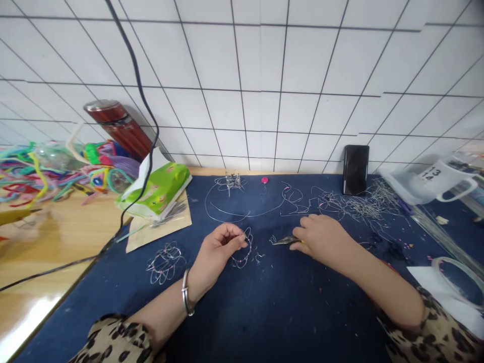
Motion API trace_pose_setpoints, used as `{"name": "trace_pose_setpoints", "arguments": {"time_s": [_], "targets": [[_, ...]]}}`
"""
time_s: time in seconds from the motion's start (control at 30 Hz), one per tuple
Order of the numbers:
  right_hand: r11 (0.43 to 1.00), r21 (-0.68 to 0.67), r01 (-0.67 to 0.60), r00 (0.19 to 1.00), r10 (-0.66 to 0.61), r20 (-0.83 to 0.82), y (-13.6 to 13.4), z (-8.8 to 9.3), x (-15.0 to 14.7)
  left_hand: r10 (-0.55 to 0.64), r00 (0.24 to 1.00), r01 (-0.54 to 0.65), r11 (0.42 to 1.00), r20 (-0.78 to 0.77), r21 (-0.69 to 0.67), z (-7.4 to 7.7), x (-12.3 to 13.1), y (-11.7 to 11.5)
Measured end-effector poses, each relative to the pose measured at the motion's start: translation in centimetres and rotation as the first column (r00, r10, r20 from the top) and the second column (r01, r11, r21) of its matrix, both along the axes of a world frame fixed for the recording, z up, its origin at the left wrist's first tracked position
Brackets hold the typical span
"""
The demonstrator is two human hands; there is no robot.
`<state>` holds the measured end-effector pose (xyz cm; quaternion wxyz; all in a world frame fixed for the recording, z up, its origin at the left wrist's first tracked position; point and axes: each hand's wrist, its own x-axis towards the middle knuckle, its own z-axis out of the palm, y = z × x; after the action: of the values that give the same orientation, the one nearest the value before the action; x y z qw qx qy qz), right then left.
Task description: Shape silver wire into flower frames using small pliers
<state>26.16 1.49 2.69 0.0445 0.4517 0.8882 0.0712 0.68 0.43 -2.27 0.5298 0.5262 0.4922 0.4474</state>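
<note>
Between the thumb and forefinger of my left hand is a beaded wire loop, a ring of thin silvery wire with small pink beads. My right hand is wrapped round a pair of pliers, their metal jaws pointing left toward the loop but apart from it. A small bit of bent wire is at the tip of the jaws; whether it is gripped I cannot tell. Short wire scraps lie between the two hands. Left of my left wrist rests a flower-shaped wire piece with pink beads.
Tangled wire spreads at the back right, below a black phone leaning on the wall. A white mug stands at right. Left are a green tissue pack, a red flask and a hanging black cable.
</note>
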Motion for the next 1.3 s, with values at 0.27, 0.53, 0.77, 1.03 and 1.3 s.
{"name": "trace_pose_setpoints", "arguments": {"time_s": [0.27, 0.53, 0.77, 1.03, 1.3], "targets": [[0.999, 0.047, -0.006, 1.0, 0.005, 0.03, 0.0, -0.8, -0.5, -0.016, 1.0, 0.016, 1.0, -0.022, -0.003, 0.0, -0.1, 0.0], [0.998, -0.062, -0.009, 1.0, 0.008, -0.028, 0.0, 0.0, 0.0, -0.009, 1.0, 0.009, 1.0, -0.011, 0.007, -0.3, -0.1, 0.0], [0.963, -0.263, -0.06, 0.991, 0.026, -0.129, 0.1, 0.0, -0.3, 0.006, 0.999, -0.007, 1.0, 0.048, 0.022, -0.2, -0.1, 0.0], [0.994, -0.063, 0.091, 0.994, -0.095, -0.055, -0.2, -0.4, -0.8, 0.002, 0.994, -0.006, 0.999, 0.107, 0.038, 0.2, 0.0, -0.1], [0.987, 0.035, 0.154, 0.988, -0.153, -0.016, 0.1, -1.0, -0.1, 0.003, 0.995, -0.007, 0.999, 0.104, 0.038, 0.3, 0.1, -0.1]]}}
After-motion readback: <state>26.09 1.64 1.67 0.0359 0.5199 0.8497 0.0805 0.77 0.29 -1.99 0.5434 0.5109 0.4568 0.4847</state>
